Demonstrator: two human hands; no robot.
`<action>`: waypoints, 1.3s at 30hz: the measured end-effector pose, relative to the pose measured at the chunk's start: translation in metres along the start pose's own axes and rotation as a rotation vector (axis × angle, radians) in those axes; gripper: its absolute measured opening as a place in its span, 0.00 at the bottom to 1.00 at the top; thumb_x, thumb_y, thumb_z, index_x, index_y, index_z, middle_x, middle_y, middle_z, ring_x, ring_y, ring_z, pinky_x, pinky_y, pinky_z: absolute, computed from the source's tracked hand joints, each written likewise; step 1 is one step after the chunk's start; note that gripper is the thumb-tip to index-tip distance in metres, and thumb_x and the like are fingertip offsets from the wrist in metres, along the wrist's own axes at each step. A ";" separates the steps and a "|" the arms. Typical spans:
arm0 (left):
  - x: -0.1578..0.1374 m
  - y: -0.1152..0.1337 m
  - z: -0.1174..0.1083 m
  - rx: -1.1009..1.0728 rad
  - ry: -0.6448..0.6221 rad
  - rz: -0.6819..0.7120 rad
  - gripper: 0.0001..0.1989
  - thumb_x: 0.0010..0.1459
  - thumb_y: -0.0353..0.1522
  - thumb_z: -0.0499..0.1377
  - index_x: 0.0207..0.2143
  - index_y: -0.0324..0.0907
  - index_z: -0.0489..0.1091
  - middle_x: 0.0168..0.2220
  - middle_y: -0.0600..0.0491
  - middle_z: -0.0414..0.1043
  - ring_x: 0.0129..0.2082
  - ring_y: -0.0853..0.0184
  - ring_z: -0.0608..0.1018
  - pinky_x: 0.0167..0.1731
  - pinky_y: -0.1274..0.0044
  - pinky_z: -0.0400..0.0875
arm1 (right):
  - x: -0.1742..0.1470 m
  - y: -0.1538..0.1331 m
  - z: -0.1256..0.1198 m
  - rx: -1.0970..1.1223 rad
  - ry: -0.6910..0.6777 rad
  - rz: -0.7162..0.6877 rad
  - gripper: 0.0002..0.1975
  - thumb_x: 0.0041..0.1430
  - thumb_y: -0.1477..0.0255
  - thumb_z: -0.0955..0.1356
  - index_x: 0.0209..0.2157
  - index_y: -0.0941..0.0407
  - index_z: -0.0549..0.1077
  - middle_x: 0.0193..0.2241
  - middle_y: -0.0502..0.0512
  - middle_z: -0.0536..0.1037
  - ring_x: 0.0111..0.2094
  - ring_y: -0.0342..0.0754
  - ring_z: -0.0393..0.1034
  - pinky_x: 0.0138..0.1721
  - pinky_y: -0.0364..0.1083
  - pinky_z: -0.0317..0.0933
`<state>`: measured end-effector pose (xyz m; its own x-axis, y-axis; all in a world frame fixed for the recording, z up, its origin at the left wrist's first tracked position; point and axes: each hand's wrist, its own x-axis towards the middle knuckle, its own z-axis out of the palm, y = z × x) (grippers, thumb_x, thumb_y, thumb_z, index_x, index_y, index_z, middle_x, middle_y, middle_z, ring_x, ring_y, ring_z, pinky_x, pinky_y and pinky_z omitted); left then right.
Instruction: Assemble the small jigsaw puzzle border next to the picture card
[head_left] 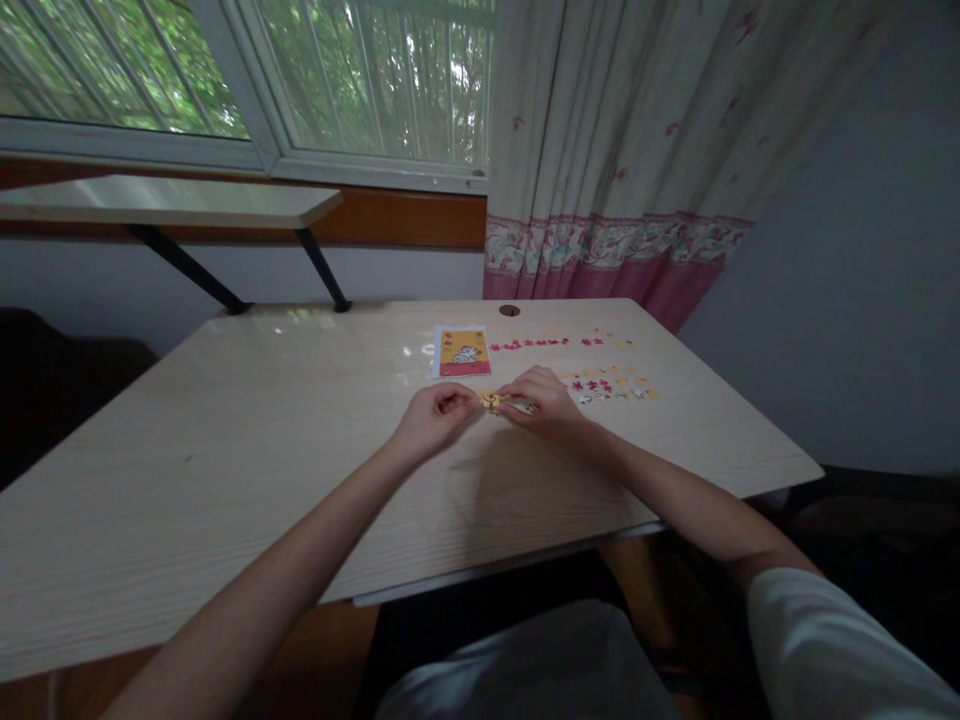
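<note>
Between my two hands, just above or on the table, is a small yellow cluster of jigsaw puzzle pieces (491, 402) with dark markings. My left hand (437, 418) pinches its left side between thumb and fingers. From the right, the thumb and fingers of my right hand (546, 402) close on the other side. Just beyond my hands lies a picture card (466, 352) showing a white animal on a yellow and red ground. Red puzzle pieces (540, 343) form a row to the right of the card. More loose pieces (619, 384), yellow, red and white, lie beyond my right hand.
The pale wooden table (262, 450) stretches wide to the left. A raised shelf (172, 200) on black legs stands at its back left. A round cable hole (510, 311) sits near the back edge. Behind are a window and a curtain (600, 150).
</note>
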<state>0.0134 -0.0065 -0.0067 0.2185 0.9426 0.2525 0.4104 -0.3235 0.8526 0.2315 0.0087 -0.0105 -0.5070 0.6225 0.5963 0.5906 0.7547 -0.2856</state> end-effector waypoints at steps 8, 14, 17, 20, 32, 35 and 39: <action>-0.007 -0.008 -0.013 0.549 -0.202 0.368 0.13 0.58 0.30 0.53 0.40 0.40 0.75 0.35 0.47 0.73 0.39 0.60 0.72 0.43 0.68 0.68 | -0.012 0.007 -0.001 0.018 -0.284 0.084 0.07 0.55 0.68 0.72 0.35 0.55 0.78 0.33 0.56 0.80 0.39 0.50 0.70 0.43 0.48 0.58; -0.009 -0.002 -0.005 0.696 -0.343 0.440 0.17 0.59 0.28 0.52 0.48 0.41 0.74 0.36 0.45 0.71 0.39 0.59 0.71 0.40 0.67 0.67 | -0.010 0.003 -0.003 -0.006 -0.319 0.103 0.07 0.54 0.69 0.71 0.35 0.55 0.79 0.35 0.56 0.80 0.41 0.50 0.70 0.45 0.49 0.57; -0.010 -0.001 -0.003 0.731 -0.348 0.465 0.17 0.60 0.29 0.52 0.48 0.42 0.74 0.36 0.46 0.70 0.38 0.59 0.70 0.40 0.67 0.67 | -0.010 0.004 -0.003 -0.021 -0.310 0.117 0.07 0.54 0.69 0.72 0.35 0.55 0.79 0.35 0.56 0.80 0.40 0.50 0.70 0.45 0.49 0.57; -0.010 -0.001 -0.003 0.746 -0.341 0.480 0.16 0.61 0.29 0.52 0.48 0.42 0.75 0.36 0.46 0.70 0.38 0.60 0.70 0.40 0.67 0.67 | -0.010 0.004 -0.002 -0.023 -0.293 0.131 0.07 0.55 0.69 0.71 0.36 0.55 0.79 0.35 0.56 0.80 0.40 0.50 0.69 0.45 0.50 0.57; -0.010 -0.002 0.000 0.761 -0.355 0.461 0.16 0.62 0.29 0.51 0.49 0.41 0.74 0.36 0.46 0.70 0.38 0.59 0.70 0.39 0.68 0.66 | -0.011 0.005 -0.001 0.009 -0.304 0.079 0.07 0.57 0.71 0.69 0.38 0.56 0.78 0.37 0.56 0.79 0.41 0.50 0.68 0.46 0.49 0.56; -0.010 -0.003 0.000 0.754 -0.349 0.453 0.16 0.62 0.29 0.51 0.49 0.41 0.74 0.36 0.46 0.70 0.38 0.59 0.70 0.40 0.68 0.67 | -0.010 0.004 -0.002 -0.002 -0.320 0.054 0.06 0.58 0.72 0.69 0.36 0.56 0.79 0.35 0.56 0.79 0.40 0.49 0.68 0.45 0.49 0.56; -0.010 -0.003 0.002 0.737 -0.348 0.440 0.16 0.61 0.29 0.52 0.49 0.40 0.73 0.37 0.45 0.69 0.39 0.59 0.70 0.42 0.67 0.66 | -0.008 0.003 -0.003 -0.002 -0.341 0.066 0.06 0.59 0.73 0.68 0.36 0.56 0.79 0.34 0.56 0.79 0.39 0.49 0.68 0.45 0.49 0.56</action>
<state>0.0118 -0.0153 -0.0127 0.6933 0.6827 0.2310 0.6603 -0.7301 0.1759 0.2394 0.0052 -0.0141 -0.6477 0.7039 0.2915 0.6303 0.7100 -0.3140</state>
